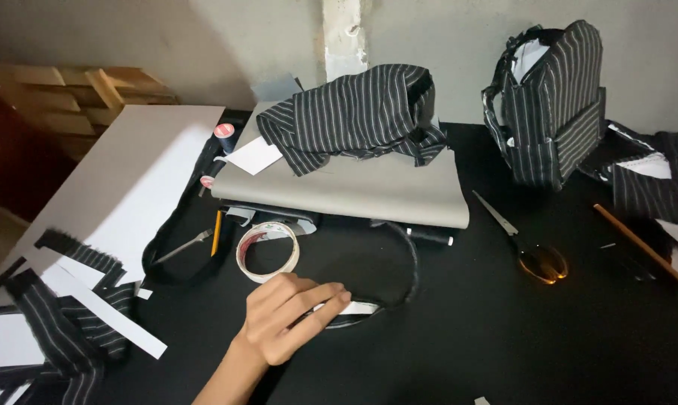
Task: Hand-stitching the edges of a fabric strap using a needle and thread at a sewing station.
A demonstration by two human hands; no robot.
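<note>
Black cloth covers the surface (504, 330), backed by a grey wall; a striped fabric bag (549, 105) stands at the far right and orange-handled scissors (538, 259) lie nearer. One hand (286, 319), seemingly the left, pinches a black strap (406, 262) against a white strip (354, 307), fingers closed, beside a tape roll (268, 251). This looks like a fixing step; next comes pressing the strip flat.
</note>
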